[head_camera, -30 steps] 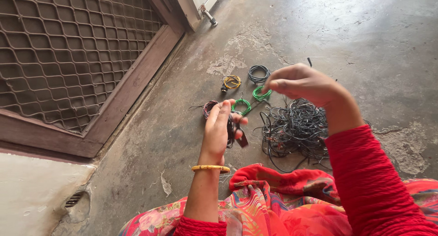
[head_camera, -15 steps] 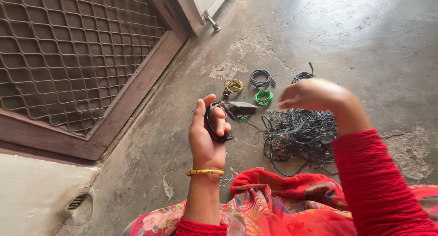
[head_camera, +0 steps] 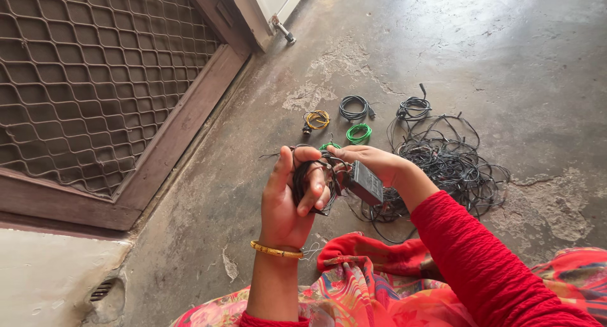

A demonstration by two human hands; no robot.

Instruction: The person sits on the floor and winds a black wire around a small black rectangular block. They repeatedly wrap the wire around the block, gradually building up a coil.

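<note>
Nearest us, red patterned cloth covers our lap at the floor's near edge. Above it our left hand, with a gold bangle on the wrist, stands upright with a black cord looped round its fingers, which curl over the loops. Our right hand is closed on the cord's black adapter block, touching the loops. We judge the winding is near its end, with only the short length by the block left loose. A further turn would call for the right hand to carry the block round the left fingers, keeping the loops from slipping off.

Just past the hands to the right lies a black wire tangle. Beyond are small coils laid apart: a green coil, a yellow coil, a dark coil and one more black coil. A second green one shows partly behind our fingers.

The door frame bounds the left side. Open floor lies ahead and to the right.
</note>
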